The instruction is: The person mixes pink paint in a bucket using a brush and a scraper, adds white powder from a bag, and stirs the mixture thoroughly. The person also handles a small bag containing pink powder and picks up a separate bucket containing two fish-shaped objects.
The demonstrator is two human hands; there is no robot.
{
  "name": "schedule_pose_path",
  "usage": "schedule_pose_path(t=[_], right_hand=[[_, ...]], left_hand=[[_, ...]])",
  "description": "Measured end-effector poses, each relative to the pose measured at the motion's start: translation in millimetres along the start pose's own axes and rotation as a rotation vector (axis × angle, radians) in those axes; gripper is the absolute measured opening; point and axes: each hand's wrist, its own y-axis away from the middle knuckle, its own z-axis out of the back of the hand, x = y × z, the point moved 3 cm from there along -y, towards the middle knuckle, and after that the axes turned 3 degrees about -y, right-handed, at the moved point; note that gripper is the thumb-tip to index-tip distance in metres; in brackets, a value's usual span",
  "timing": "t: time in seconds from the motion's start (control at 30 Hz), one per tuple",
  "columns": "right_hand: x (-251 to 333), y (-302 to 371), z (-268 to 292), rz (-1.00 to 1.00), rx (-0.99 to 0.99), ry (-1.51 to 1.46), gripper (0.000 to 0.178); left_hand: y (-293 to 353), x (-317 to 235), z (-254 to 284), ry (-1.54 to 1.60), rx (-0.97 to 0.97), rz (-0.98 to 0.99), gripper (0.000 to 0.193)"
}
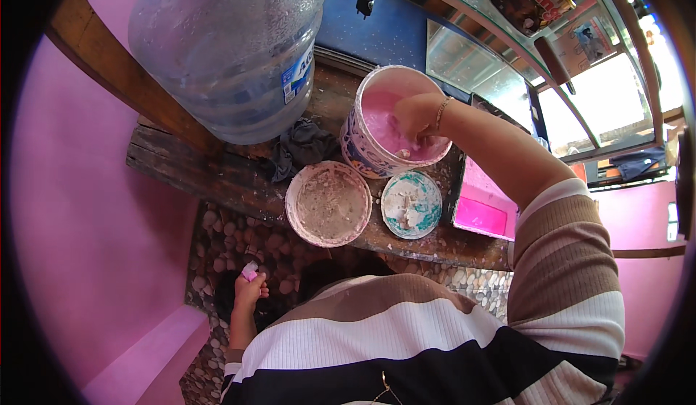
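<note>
At upper centre my right hand (417, 118), grip unclear, reaches into the bucket (357, 147); slow movements should limit splashing. Lower left, my left hand (249, 290) grips a pinkish piece (250, 271).

Pink wall (83, 209) at left; pebble-patterned floor (221, 240) below; worn wooden desk (170, 157) across the middle; glass-paned cabinet (507, 44) at upper right, bright daylight (580, 115) behind.
</note>
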Motion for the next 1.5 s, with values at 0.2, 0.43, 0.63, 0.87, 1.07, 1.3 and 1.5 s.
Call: schedule_pose_path(t=[0.2, 0.43, 0.63, 0.87, 1.07, 1.3, 1.5], right_hand=[[-18.8, -46.7, -28.8, 0.31, -0.391, 0.854, 0.02], [8.4, -33.1, -20.5, 0.164, -0.025, 0.624, 0.024], [14.3, 8.8, -12.9, 0.116, -0.495, 0.333, 0.025], [10.1, -22.4, -25.8, 0.195, -0.228, 0.267, 0.027], [31.3, 42.1, 17.7, -0.006, -0.387, 0.375, 0.036], [6.2, 32.4, 10.6, -0.019, -0.608, 0.193, 0.038], [-1.4, -1.1, -28.6, 0.022, -0.469, 0.472, 0.035]], left_hand=[[-3.8, -2.4, -10.5, -0.018, 0.032, 0.016, 0.018], [-5.8, -7.0, -3.6, -0.025, -0.005, 0.02, 0.018], [-5.1, 0.7, -3.1, -0.014, 0.004, 0.024, 0.018], [-4.3, -10.4, -11.8, -0.034, 0.027, -0.015, 0.018], [-3.3, -6.1, -2.3, -0.029, 0.008, -0.01, 0.018], [-4.0, -9.0, -14.2, -0.061, 0.02, 0.018, 0.018], [-5.7, -19.8, -16.3, -0.072, 0.021, -0.009, 0.019]])
